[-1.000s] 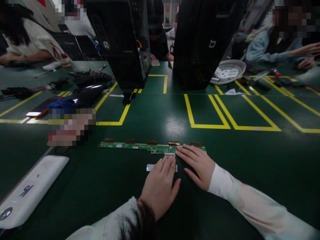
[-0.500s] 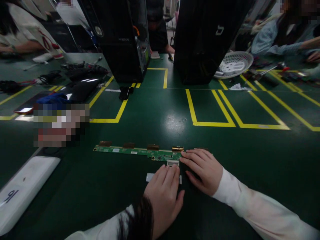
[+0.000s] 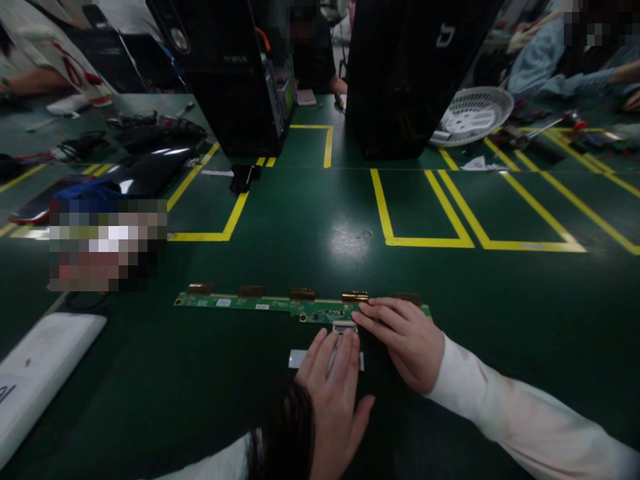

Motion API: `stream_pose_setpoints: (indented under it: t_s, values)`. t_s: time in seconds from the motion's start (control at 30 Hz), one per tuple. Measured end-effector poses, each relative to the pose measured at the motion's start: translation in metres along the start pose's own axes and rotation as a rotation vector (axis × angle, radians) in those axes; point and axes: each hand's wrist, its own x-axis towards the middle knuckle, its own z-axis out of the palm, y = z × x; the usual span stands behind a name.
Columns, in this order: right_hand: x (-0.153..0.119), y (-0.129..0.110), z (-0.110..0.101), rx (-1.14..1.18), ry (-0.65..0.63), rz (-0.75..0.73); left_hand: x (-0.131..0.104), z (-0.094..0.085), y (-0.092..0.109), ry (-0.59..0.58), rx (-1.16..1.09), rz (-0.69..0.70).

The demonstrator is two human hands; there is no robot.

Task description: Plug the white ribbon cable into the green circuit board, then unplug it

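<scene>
A long, narrow green circuit board with several brown flex tabs along its back edge lies across the green table. At its front edge is a pale connector. My left hand lies palm down just in front, fingertips at the connector, thumb spread to the right. A pale strip shows on both sides of its fingers, its middle hidden beneath them. My right hand rests over the board's right part, fingers stretched to the left with the tips on the board. Dark hair hangs over my left wrist.
Two black computer towers stand at the back, with a white basket right of them. A white case lies at the left. Cables and dark panels lie at the back left. People sit around the table.
My right hand's fingers have shifted slightly left along the board, with the thumb now tucked out of sight. My left hand's fingers have spread a little. The whole view has shifted slightly.
</scene>
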Motion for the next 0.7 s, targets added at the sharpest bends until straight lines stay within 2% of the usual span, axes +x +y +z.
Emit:
stream_pose_setpoints:
  t_s: [0.2,0.7]
  values:
    - [0.0018,-0.0018,-0.0015,-0.009,0.0,-0.005,0.0009,-0.0022,0.0013,-0.051,-0.011,-0.015]
    - [0.0017,0.0038,0.0043,0.053,0.044,-0.035,0.0044,0.0006,-0.0002,0.011,-0.006,-0.014]
